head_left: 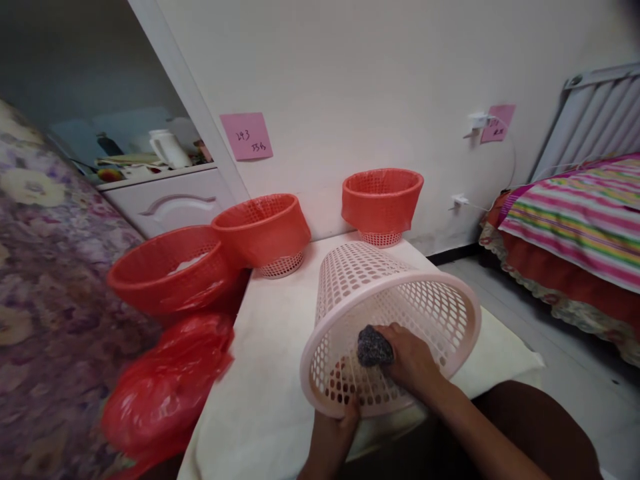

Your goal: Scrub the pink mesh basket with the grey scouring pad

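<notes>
A pale pink perforated plastic wastebasket lies tilted on its side on the cloth-covered table, its mouth facing me. At the lower rim, my left hand grips it, thumb on the inside; its other fingers are hidden beneath. My right hand reaches into the mouth, closed round a bunched dark grey speckled cloth. The cloth is close to the inner wall; I cannot tell whether it touches.
Red-lined baskets stand at the table's back right and back left. Another red-lined basket and a red plastic bag are left of the table. A bed is on the right; a floral curtain hangs left.
</notes>
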Tool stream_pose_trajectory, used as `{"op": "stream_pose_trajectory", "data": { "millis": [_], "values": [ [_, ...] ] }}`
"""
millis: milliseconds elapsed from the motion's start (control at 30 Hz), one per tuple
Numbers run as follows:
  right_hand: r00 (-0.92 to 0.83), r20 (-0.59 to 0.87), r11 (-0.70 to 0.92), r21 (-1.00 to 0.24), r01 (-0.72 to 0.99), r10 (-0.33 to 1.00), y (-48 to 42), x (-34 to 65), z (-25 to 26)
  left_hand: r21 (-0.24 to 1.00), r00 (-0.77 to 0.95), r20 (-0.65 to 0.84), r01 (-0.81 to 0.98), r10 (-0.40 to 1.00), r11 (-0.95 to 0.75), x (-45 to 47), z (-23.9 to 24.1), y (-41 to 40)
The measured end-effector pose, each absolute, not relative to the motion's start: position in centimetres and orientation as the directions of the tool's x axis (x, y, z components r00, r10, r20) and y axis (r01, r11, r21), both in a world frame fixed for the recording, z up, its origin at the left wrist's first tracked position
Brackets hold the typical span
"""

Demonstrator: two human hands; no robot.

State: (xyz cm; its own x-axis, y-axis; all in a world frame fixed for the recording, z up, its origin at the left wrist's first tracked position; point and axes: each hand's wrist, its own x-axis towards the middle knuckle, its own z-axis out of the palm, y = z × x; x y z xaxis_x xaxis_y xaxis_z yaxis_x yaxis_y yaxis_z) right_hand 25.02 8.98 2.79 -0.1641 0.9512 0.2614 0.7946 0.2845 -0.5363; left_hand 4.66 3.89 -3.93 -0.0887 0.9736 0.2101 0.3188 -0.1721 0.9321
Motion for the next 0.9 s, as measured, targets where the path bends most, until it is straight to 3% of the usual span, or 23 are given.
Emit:
{"op": "stream_pose_trajectory", "data": {
  "millis": [200, 467, 567, 733, 900],
  "values": [
    [-0.152, 0.331, 0.342, -0.652, 0.677, 0.931, 7.8, 24.4, 3.3, 0.935, -0.058, 0.209, 0.304, 0.976, -0.182, 4.7, -3.2, 3.9],
    [-0.21, 0.289, 0.357, -0.736, 0.576, 0.934, 7.7, 24.2, 3.0, 0.949, -0.049, 0.18, 0.273, 0.982, -0.161, 4.6, -3.5, 4.1],
    [-0.18, 0.323, 0.366, -0.74, 0.564, 0.929, 7.6, 24.6, 3.3, 0.953, -0.027, 0.163, 0.265, 0.986, -0.15, 4.5, -3.5, 4.0],
    [-0.293, 0.257, 0.382, -0.745, 0.547, 0.921, 7.1, 24.4, 3.5, 0.919, -0.022, 0.209, 0.345, 0.978, -0.189, 4.4, -3.7, 4.1],
    [-0.174, 0.322, 0.358, -0.704, 0.613, 0.931, 7.5, 24.6, 3.4, 0.948, -0.066, 0.155, 0.291, 0.986, -0.129, 4.7, -2.9, 3.9]
  ]
}}
